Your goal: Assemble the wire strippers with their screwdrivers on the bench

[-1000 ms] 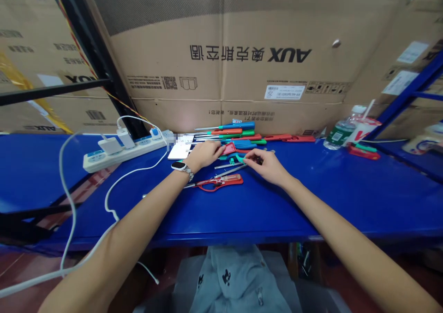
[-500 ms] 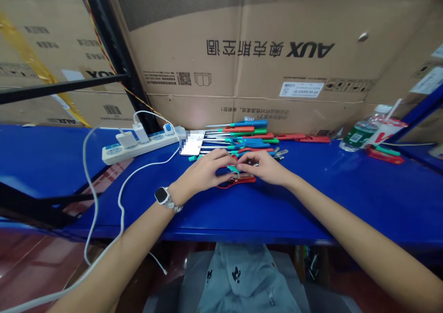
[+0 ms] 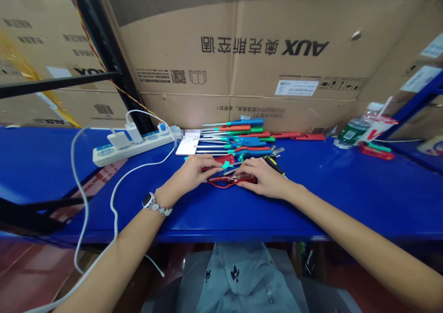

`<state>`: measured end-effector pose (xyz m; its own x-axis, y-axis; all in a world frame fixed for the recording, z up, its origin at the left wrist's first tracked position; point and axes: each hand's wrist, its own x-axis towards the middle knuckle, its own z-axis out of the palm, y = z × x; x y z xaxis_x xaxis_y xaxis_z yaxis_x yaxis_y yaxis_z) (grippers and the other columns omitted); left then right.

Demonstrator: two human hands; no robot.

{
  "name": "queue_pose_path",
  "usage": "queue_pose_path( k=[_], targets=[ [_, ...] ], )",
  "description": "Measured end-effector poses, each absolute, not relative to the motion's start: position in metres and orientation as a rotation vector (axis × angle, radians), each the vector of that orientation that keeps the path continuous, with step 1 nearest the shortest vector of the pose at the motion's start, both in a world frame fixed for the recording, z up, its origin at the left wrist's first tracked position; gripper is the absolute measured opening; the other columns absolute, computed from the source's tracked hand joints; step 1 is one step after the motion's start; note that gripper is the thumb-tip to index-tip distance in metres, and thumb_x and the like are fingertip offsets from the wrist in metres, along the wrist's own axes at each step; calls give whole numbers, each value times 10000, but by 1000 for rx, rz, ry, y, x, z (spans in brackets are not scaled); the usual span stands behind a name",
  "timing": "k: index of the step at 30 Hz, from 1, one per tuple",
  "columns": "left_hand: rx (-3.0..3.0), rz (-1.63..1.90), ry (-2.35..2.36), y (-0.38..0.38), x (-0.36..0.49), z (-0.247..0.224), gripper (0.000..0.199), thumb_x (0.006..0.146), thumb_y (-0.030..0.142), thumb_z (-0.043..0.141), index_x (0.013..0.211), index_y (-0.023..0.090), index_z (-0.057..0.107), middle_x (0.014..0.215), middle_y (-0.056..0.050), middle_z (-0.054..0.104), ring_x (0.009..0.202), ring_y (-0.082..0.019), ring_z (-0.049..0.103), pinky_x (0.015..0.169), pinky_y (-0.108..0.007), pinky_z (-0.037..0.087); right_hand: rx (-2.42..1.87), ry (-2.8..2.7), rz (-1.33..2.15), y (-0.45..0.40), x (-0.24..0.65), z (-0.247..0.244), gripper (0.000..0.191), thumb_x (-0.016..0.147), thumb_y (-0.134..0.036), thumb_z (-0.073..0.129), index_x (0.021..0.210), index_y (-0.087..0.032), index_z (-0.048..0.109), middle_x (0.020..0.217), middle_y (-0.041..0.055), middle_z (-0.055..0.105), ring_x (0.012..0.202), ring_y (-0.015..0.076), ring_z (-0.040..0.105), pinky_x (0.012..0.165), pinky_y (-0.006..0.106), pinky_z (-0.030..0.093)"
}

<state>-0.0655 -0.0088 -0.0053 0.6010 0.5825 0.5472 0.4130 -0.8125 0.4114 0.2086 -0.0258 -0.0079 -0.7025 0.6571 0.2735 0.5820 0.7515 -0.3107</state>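
On the blue table a red lighter-like shell [image 3: 226, 181] with a clear insert lies open in front of my hands. My left hand [image 3: 196, 171] pinches a small green piece [image 3: 226, 165] between thumb and fingers, over a second red shell part [image 3: 221, 160]. My right hand [image 3: 265, 177] rests at the right end of the red shell, fingers curled on it and its clear insert. A black and yellow screwdriver [image 3: 273, 164] lies just behind my right hand. Several long-nosed lighters [image 3: 249, 141] in blue, red, orange and green lie stacked behind.
A white power strip [image 3: 138, 147] with plugs and cables lies at the left, next to a phone [image 3: 188, 143]. Red lighter parts [image 3: 301, 136], a green-labelled bottle [image 3: 353, 131] and a cup [image 3: 375, 128] stand or lie at the right. Large cardboard [image 3: 263, 18] backs the table.
My hands have moved apart. My left hand has shifted left with the green piece, and my right hand has come down onto the red shell. The screwdriver and second red part show more.
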Motion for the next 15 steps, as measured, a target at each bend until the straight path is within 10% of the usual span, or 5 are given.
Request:
queue_pose_path(
  k=[15],
  targets=[
    [2803, 1220, 688, -20, -50, -6, 237, 1038, 282, 551, 1020, 208, 776, 922, -78, 743, 847, -174, 681, 729, -311, 580, -891, -2086, 1052, -17, 184, 10, 271, 967, -426, 611, 835, -201, 687, 755, 14, 700, 708, 156, 634, 701, 317, 518]
  ],
)
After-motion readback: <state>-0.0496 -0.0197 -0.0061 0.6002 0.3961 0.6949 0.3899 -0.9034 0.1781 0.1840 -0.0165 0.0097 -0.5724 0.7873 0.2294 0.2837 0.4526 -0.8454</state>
